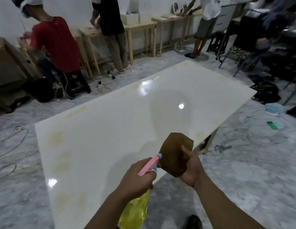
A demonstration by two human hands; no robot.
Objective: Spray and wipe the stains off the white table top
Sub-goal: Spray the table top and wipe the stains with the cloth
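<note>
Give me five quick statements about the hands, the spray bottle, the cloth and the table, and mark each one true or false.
1. The left hand grips the spray bottle. True.
2. The bottle's body is blue. False: the body is yellow, with a pink spray head.
3. The right hand holds a brown cloth. True.
4. The cloth lies flat on the table. False: it is held up above the table's near edge.
5. Yellowish stains show on the white top. True.
</note>
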